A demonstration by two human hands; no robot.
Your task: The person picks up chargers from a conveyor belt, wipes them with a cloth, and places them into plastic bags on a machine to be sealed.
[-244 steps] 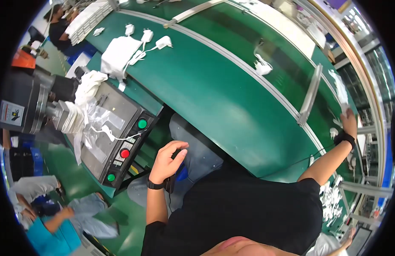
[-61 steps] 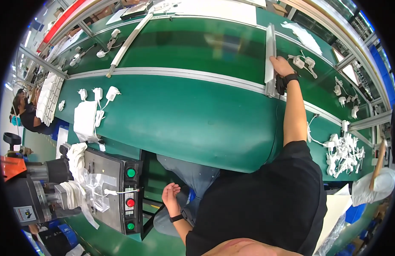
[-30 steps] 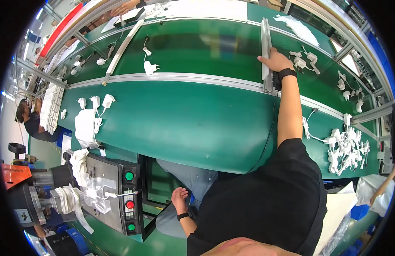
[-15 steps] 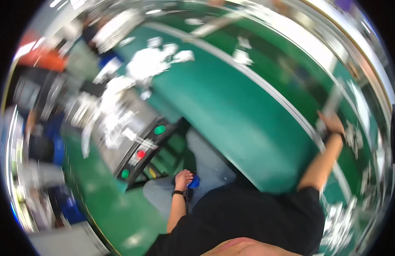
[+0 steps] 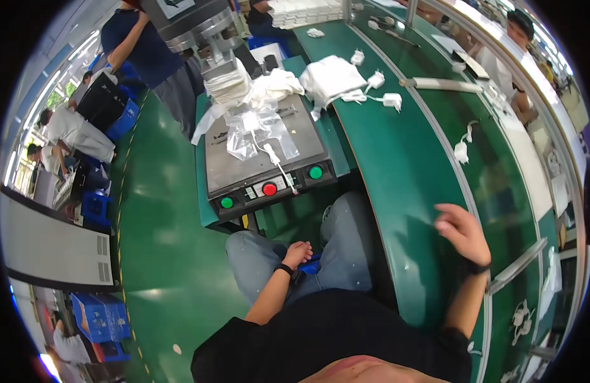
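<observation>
My left hand (image 5: pixel 298 255) rests between my thighs above a blue stool seat (image 5: pixel 312 265), fingers loosely curled together and nothing visible in them. Over the green bench top (image 5: pixel 406 255) hangs my right hand (image 5: pixel 464 236), its bent fingers apart and holding nothing. Ahead stands a machine with a dark grey plate (image 5: pixel 231 175). On that plate, a clear plastic bag (image 5: pixel 244 142) lies around a white plug adapter, and a white cable (image 5: pixel 276 163) runs toward the front panel. A red button (image 5: pixel 269 189) sits between two green buttons (image 5: pixel 315 172) on the panel.
A white cloth-like pile (image 5: pixel 333 78) and white plug adapters (image 5: pixel 392 101) lie farther along the bench. Beside it runs a dark green conveyor (image 5: pixel 448 124) with a crossbar (image 5: pixel 448 84) and another adapter (image 5: pixel 461 152). A person (image 5: pixel 148 57) stands beyond the machine; others sit farther away.
The view has turned and steadied, bringing the machine nearer the middle. My right hand has come back from the conveyor's side to above the bench. My left hand stays in my lap.
</observation>
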